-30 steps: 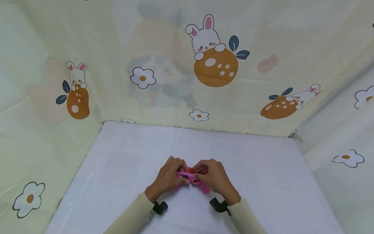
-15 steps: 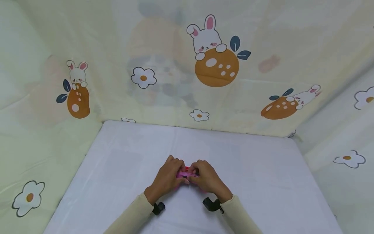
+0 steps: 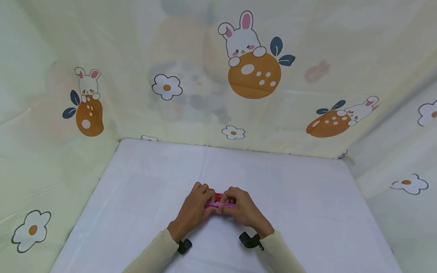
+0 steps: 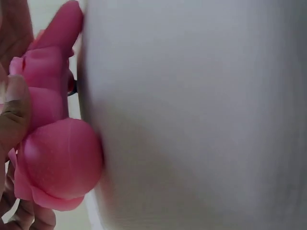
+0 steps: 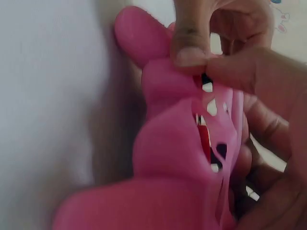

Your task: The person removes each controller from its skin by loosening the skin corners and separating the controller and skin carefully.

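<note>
Both hands grip a soft pink rubbery figure (image 5: 168, 139) with rounded lobes, held just above the table. Its open edge faces up in the head view; its exact kind cannot be told. In the right wrist view, slits in the pink skin show white, black and red bits inside. A small red piece (image 3: 218, 196) shows behind the pink edge in the head view, between the hands. The left hand (image 3: 195, 204) pinches the figure's left part with thumb and curled fingers. Close beside it, the right hand (image 3: 243, 206) pinches the right part. Fingers hide much of the figure.
A white-covered table (image 3: 290, 197) lies beneath the hands. Printed fabric curtains (image 3: 198, 113) with rabbits and flowers rise along its back and sides. A black wrist camera (image 3: 250, 240) sits on the right wrist and another black camera (image 3: 185, 246) on the left.
The right hand has moved left, closer to the left hand, and now covers the pink lobe that showed beneath it. The pink edge looks straighter and thinner. The left hand has barely moved.
</note>
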The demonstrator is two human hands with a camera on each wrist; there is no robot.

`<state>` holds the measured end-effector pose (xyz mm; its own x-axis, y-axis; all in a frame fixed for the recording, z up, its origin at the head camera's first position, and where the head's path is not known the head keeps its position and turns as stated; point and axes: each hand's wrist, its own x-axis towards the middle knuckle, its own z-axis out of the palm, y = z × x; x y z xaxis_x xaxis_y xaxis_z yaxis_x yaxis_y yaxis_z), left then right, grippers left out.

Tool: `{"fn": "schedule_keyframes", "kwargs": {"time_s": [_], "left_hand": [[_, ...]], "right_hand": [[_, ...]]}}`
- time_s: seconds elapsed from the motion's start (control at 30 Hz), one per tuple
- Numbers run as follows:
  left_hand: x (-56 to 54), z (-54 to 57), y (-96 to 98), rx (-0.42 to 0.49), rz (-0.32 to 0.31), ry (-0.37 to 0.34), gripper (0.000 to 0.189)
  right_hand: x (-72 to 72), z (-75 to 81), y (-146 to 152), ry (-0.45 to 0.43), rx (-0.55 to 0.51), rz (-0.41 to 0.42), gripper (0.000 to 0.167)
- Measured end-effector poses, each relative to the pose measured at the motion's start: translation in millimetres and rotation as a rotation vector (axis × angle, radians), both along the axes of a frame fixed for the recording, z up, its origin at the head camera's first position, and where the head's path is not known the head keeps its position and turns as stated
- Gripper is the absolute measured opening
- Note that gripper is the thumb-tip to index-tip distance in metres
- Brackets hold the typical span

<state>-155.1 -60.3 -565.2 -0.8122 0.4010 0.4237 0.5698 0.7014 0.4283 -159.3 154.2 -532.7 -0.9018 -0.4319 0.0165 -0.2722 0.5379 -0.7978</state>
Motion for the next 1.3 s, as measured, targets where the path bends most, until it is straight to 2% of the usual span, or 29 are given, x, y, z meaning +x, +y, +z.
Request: {"fn": "schedule_keyframes", "kwargs": {"time_s": [0.17,0.3,0.4,0.47,0.57,0.73,0.83,0.93,1.1,1.3], "left_hand": [[4.3,0.5,0.3,0.078,-0.001,0.027,0.042],[7.9,1.7,-1.0,0.091,0.01,0.056,0.041],[9.8,3.0,-3.1,0.105,0.022,0.068,0.038],[10.6,3.5,-4.4,0.124,0.023,0.061,0.036],[11.0,3.7,-5.0,0.16,0.02,0.04,0.034],[8.5,0.3,-3.9,0.215,0.024,-0.007,0.037],[7.0,-1.6,-3.5,0.223,0.025,-0.031,0.041],[7.3,-3.4,-3.5,0.206,0.033,-0.032,0.041],[9.1,-6.2,-3.6,0.182,0.041,-0.014,0.039],[8.8,-7.6,-4.1,0.197,0.026,-0.005,0.035]], "right_hand": [[1.3,0.3,2.4,0.027,-0.012,0.004,0.018],[3.2,0.1,1.5,0.047,-0.033,-0.017,0.018],[3.8,0.3,-1.1,0.091,-0.009,-0.051,0.02],[3.2,0.3,-2.8,0.097,0.008,-0.08,0.021],[0.0,-0.8,-4.4,0.076,0.017,-0.102,0.013],[-5.0,-2.1,-4.3,0.056,0.014,-0.034,0.024],[-5.0,-0.2,-4.4,0.04,0.017,-0.014,0.018],[-3.8,1.0,-4.7,0.016,0.016,-0.043,0.011],[-1.4,0.3,-4.4,0.038,0.025,-0.076,0.015],[0.1,-3.1,-1.5,0.085,0.034,-0.042,0.018]]}}
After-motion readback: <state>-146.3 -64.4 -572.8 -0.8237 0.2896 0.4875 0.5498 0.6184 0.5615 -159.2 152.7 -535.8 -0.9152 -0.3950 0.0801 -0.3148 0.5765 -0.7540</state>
